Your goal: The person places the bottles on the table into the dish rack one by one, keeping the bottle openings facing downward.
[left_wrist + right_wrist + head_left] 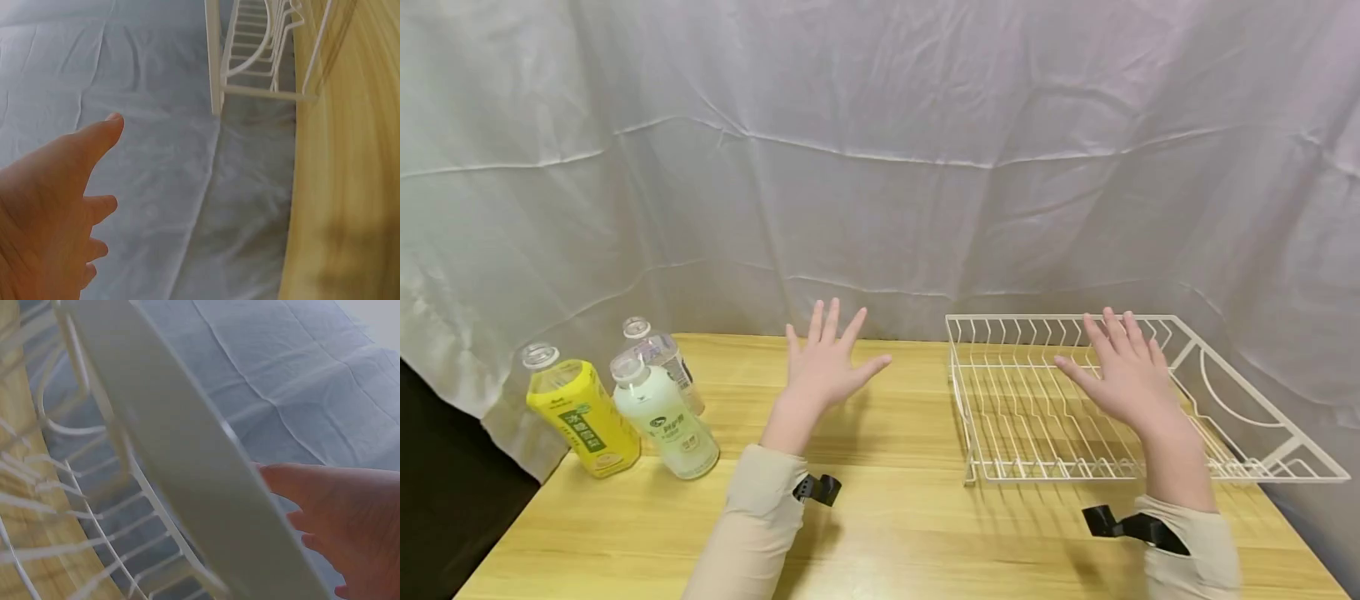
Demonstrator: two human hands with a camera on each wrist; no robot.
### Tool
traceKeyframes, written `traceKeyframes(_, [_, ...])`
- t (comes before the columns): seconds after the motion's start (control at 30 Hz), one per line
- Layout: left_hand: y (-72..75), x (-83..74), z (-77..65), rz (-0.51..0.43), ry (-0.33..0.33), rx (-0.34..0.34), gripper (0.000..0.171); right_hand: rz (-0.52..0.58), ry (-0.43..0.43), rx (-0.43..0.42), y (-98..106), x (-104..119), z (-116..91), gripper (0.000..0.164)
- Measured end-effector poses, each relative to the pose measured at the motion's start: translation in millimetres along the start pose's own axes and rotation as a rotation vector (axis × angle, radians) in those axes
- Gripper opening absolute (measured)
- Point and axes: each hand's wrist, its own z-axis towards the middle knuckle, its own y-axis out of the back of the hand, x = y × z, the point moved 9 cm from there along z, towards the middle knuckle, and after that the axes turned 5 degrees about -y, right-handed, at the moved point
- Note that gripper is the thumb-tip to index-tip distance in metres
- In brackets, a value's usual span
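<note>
My left hand [822, 367] hovers over the middle of the table with its fingers spread, holding nothing. In the left wrist view its thumb [100, 137] points out toward the rack. Above the right part of the white wire dish rack [1037, 400] is my right hand [1123, 379], fingers also spread and nothing held. Three bottles stand to the left of my left hand: a yellow-labelled bottle [583, 417], a pale green bottle [666, 421] and a clear bottle [681, 367] partly hidden behind the green one.
The wooden table [880, 525] carries all of this. Behind it hangs a grey-white curtain [865, 208]. A dark area [445, 483] lies beyond the table's left edge. Each forearm wears a black strap mount, such as the left one [818, 489].
</note>
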Motion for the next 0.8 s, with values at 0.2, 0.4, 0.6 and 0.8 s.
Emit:
traceKeyframes(0.2, [7.1, -29.8, 6.3, 0.016, -0.060, -0.002, 0.082, -0.029, -0.009, -0.028, 8.2, -22.4, -6.2, 0.088])
traceKeyframes(0.4, [8.1, -68.1, 7.0, 0.050, -0.141, 0.018, 0.083, -0.047, -0.033, -0.029, 6.5, -55.8, -15.8, 0.088])
traceKeyframes(0.6, [-1.7, -110.1, 2.7, 0.029, -0.234, 0.048, 0.082, -0.066, -0.080, 0.000, 4.5, -97.7, -31.1, 0.090])
traceKeyframes(0.8, [-19.3, -143.5, -7.2, 0.060, -0.301, 0.079, 0.082, -0.075, -0.139, 0.013, 5.1, -129.5, -44.9, 0.091])
